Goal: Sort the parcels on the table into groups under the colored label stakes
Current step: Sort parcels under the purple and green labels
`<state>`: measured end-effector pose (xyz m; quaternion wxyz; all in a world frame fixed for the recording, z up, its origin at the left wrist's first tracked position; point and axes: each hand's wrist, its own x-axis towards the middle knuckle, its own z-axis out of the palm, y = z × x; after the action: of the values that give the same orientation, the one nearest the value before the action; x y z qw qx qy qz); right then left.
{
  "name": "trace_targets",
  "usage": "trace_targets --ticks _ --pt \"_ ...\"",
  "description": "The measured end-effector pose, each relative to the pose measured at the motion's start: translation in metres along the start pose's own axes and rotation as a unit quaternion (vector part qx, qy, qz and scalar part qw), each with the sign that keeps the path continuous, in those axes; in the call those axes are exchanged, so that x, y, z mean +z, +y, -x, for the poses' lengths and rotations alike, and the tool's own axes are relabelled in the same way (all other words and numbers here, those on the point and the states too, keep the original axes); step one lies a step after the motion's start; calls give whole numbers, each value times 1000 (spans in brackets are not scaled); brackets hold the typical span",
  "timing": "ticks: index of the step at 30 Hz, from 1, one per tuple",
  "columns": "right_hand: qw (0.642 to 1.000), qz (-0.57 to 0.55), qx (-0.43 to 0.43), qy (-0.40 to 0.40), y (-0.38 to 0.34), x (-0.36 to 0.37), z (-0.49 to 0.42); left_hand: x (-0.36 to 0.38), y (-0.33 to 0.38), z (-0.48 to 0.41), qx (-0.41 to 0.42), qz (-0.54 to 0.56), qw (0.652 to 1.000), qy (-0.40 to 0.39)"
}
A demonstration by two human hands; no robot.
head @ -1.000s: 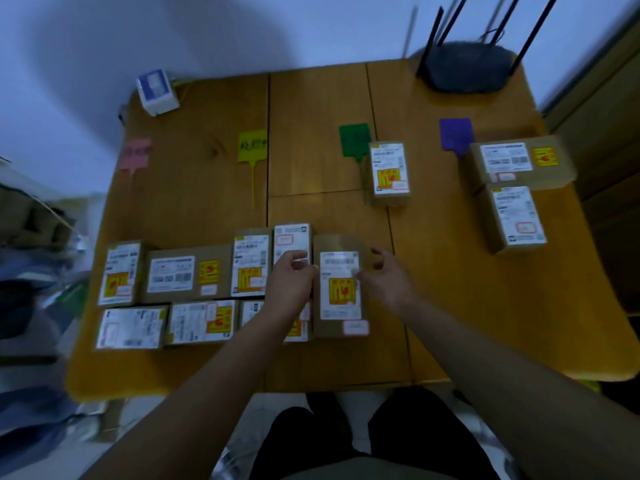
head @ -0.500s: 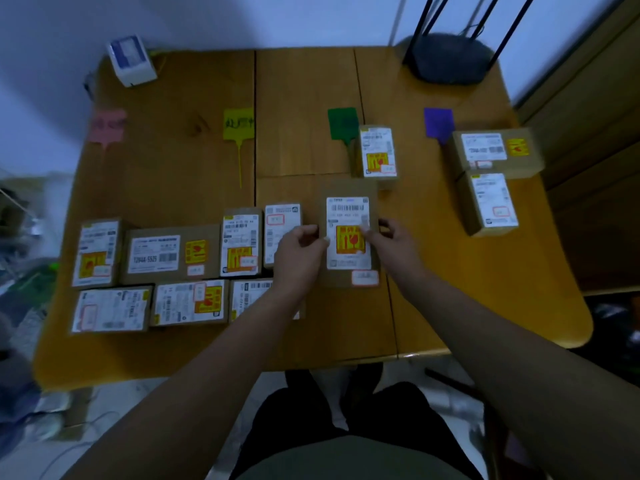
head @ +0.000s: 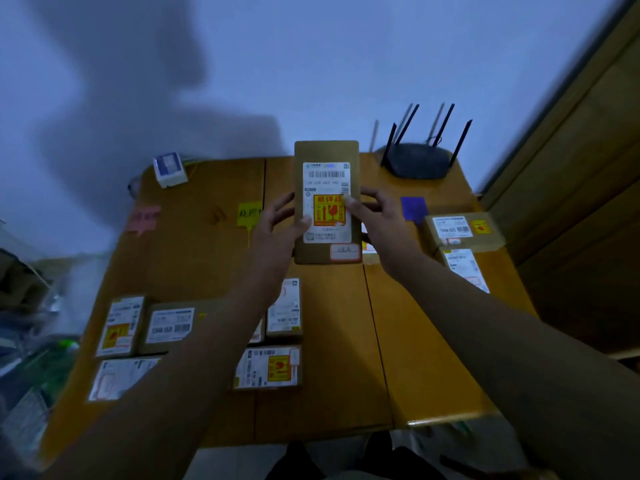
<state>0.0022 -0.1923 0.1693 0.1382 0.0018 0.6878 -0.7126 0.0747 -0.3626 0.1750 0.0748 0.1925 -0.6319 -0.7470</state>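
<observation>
- Holding a tall brown cardboard parcel with a white shipping label and an orange fragile sticker [head: 326, 202] clear of the wooden table [head: 346, 341], the person grips it on both sides: the left hand [head: 277, 230] clasps its left edge, the right hand [head: 379, 223] its right edge, thumb on the label.
- Sorted so far, by appearance: two brown label-bearing boxes [head: 460, 233] lie just right of the purple label stake [head: 414, 208]. A further parcel behind the held one is mostly hidden.
- Unsorted: a cluster of labelled brown parcels [head: 162, 329] lies at the table's near left, well apart from the stakes.
- No parcels show near the pink label stake [head: 143, 218] or the yellow label stake [head: 250, 213]; the green stake cannot be seen.
- Judgement: most of the task is left.
- Bystanders: a black router with upright antennas [head: 417, 159] sits beyond the purple stake, and a small white-and-blue box [head: 169, 168] beyond the pink stake; neither obstructs placement.
</observation>
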Motion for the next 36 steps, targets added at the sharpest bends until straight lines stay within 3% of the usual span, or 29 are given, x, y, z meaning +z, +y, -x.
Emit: trace_targets --ticks 10,17,29,36 --pt "1000 23 -2 4 -7 -5 3 1 3 2 11 -16 1000 -6" --pt "990 63 125 8 30 -36 19 14 -50 8 -33 -163 985 -39" --pt "970 102 216 40 97 -92 48 37 -114 29 -122 -198 963 -135" --pt "958 126 259 12 146 -116 32 61 -159 26 -199 -195 955 -105"
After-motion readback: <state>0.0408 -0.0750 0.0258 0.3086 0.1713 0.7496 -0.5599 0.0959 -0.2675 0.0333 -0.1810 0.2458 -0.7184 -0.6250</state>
